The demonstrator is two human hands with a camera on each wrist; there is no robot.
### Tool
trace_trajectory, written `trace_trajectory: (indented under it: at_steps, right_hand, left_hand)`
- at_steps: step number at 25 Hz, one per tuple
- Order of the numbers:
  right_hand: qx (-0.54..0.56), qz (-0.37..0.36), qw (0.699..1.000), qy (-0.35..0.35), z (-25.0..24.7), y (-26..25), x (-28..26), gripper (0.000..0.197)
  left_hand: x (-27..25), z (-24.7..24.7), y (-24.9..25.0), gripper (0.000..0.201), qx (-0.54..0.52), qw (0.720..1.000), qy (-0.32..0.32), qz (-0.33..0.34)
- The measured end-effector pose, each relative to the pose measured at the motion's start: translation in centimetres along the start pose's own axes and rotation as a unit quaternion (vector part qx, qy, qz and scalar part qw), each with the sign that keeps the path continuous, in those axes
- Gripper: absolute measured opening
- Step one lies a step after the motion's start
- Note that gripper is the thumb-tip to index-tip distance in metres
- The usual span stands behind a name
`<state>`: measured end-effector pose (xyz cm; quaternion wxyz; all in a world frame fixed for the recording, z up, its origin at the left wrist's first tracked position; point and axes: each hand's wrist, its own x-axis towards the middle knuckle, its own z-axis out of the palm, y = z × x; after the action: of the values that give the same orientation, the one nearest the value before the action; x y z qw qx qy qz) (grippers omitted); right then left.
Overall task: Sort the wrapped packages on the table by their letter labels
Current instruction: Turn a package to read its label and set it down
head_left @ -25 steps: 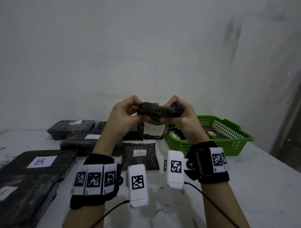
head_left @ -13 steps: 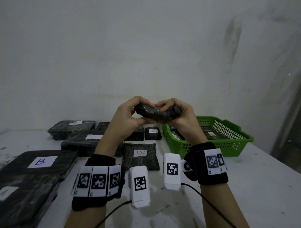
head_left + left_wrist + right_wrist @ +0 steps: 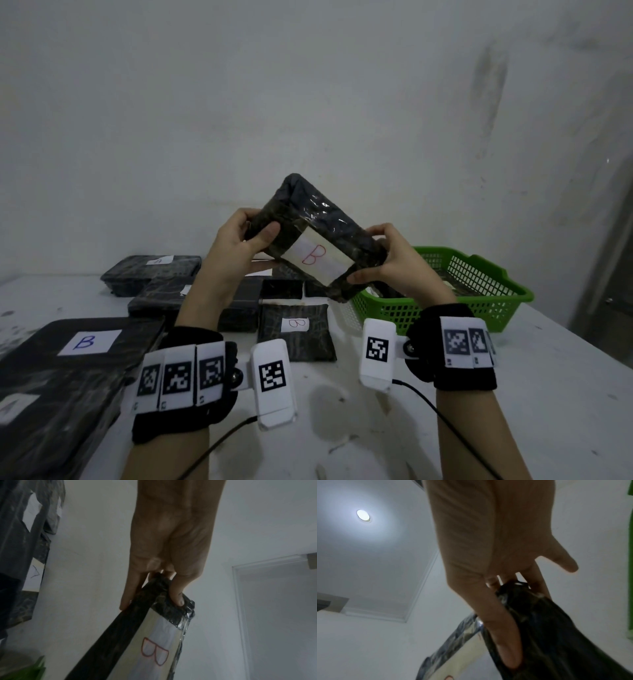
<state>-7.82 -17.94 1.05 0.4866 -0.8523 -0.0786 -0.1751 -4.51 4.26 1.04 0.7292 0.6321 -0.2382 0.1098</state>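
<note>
A black wrapped package [image 3: 315,236] with a white label bearing a red B [image 3: 313,255] is held tilted above the table, label facing me. My left hand [image 3: 246,236] grips its upper left end, thumb on the front. My right hand [image 3: 383,263] grips its lower right end over the basket's edge. In the left wrist view the left hand's fingers [image 3: 176,596] pinch the package's [image 3: 123,642] end beside the B label. In the right wrist view the right hand's thumb [image 3: 503,639] lies along the package's [image 3: 556,635] dark wrap.
A green basket [image 3: 479,274] with more packages stands at the right. On the table lie a flat B package [image 3: 296,332], a large B package [image 3: 85,342] at the left, and several dark packages [image 3: 154,270] at the back. The wall stands close behind.
The package, edge-on between both hands before, has been turned and raised so its B label now faces me. Both hands have spread apart along it.
</note>
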Motion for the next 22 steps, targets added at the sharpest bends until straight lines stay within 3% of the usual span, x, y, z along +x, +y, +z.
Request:
trace_trajectory:
  at_steps: [2,4,6,8,9,11,14,16,19,22]
  right_hand:
    - [0.058,-0.020,0.997,0.045,-0.4,-0.3,-0.2,0.081]
    - [0.116,-0.047,0.989,0.083,-0.6,-0.5,-0.4,0.087]
    - [0.171,-0.079,0.976,0.108,-0.5,-0.9,-0.7,0.080]
    - [0.166,-0.121,0.970,0.128,-0.5,-1.4,-1.1,0.071]
    - [0.129,-0.142,0.972,0.133,-0.6,-1.6,-1.2,0.065]
    - [0.039,-0.172,0.978,0.109,-0.3,-2.2,-1.4,0.053]
    - [-0.029,-0.206,0.977,0.045,1.0,-3.2,-1.6,0.048]
    - [-0.065,-0.225,0.972,0.038,1.7,-3.7,-1.7,0.059]
    - [-0.026,-0.194,0.981,0.011,1.2,-3.8,-1.8,0.072]
    - [0.013,-0.169,0.985,0.018,0.6,-3.2,-1.4,0.053]
  left_hand:
    - [0.2,-0.4,-0.4,0.013,0.022,0.998,-0.007,-0.054]
    - [0.4,-0.8,-0.9,0.046,0.079,0.991,-0.020,-0.103]
    - [0.3,-0.9,-1.0,0.083,0.157,0.976,-0.039,-0.145]
    - [0.1,-0.5,-0.7,0.104,0.235,0.963,-0.033,-0.128]
    - [0.0,-0.1,-0.5,0.107,0.246,0.965,-0.034,-0.080]
    - [-0.3,0.9,0.0,0.103,0.222,0.971,-0.081,0.024]
    - [-0.6,2.6,0.1,0.074,0.207,0.962,-0.159,0.084]
    - [-0.3,2.7,-0.1,0.051,0.201,0.964,-0.133,0.107]
    - [-0.2,2.1,-0.2,0.045,0.161,0.974,-0.101,0.126]
    - [-0.1,1.5,-0.2,0.047,0.103,0.983,-0.096,0.116]
